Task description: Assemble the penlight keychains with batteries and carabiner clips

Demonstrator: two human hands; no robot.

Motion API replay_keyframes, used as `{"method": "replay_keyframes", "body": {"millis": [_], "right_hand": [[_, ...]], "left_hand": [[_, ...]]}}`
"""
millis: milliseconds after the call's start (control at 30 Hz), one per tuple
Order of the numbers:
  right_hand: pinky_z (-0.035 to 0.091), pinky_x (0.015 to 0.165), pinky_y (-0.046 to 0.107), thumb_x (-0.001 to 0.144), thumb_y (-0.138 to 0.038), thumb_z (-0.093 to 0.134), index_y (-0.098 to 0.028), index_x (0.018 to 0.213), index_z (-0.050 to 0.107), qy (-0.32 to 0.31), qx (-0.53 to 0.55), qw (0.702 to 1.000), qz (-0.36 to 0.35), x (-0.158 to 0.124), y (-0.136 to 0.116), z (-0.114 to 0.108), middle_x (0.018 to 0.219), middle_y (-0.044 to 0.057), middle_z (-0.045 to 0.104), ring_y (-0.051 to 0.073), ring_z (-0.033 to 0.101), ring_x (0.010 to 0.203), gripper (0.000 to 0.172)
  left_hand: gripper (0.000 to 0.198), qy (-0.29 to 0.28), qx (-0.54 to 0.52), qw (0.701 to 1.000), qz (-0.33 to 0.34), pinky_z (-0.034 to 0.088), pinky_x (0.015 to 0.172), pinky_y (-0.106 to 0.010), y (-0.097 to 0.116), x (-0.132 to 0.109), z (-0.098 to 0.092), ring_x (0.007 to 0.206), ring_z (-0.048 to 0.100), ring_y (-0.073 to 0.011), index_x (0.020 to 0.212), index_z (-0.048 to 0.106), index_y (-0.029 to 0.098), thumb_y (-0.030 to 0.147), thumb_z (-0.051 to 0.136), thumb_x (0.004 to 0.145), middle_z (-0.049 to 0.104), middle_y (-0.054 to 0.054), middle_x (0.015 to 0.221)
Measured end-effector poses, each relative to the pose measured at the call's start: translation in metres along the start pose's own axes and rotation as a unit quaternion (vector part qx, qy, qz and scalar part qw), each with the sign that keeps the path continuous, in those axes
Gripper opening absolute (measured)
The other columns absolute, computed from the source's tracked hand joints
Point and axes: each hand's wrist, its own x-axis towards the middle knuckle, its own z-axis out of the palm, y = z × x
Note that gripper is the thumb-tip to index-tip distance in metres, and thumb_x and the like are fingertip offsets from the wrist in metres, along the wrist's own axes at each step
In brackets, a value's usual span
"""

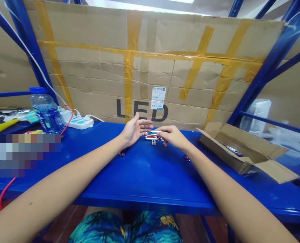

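Near the back of the blue table, several slim metallic pieces in silver, red and green lie between my hands, with small round silver ends below them. My left hand is open beside them, palm turned inward and fingers apart. From the right, my right hand pinches a silver piece above the others. More small shiny pieces lie partly hidden behind my left wrist, and a red and blue one rests by my right forearm.
An opened cardboard box with shiny items stands at the right. At the left are a blue-capped bottle, a white power strip and a red cable. A large cardboard sheet rises behind the table between blue frame posts.
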Motion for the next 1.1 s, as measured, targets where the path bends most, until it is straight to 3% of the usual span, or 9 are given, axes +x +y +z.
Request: {"method": "replay_keyframes", "body": {"millis": [233,1100], "right_hand": [[0.038,0.049,0.026,0.079,-0.030,0.058,-0.012,0.089,0.075,0.016,-0.001,1.000,0.003,-0.0011,-0.0022,-0.0013,0.050,-0.002,0.054,0.011,0.046,0.043,0.027],[0.037,0.046,0.026,0.079,-0.030,0.058,-0.012,0.087,0.073,0.027,0.017,0.999,0.012,-0.0007,-0.0034,-0.0005,0.048,-0.004,0.053,0.010,0.045,0.041,0.025]], "left_hand": [[0.073,0.012,-0.011,1.000,-0.009,0.048,0.085,-0.041,0.0019,-0.0013,0.0021,0.101,0.064,-0.0306,0.098,0.071,0.013,0.076,0.036,0.085,0.072,-0.017,0.101],[0.074,0.004,-0.012,1.000,-0.007,0.048,0.086,-0.041,0.0012,-0.0009,0.0014,0.102,0.064,-0.0307,0.100,0.071,0.013,0.076,0.036,0.085,0.072,-0.016,0.102]]}}
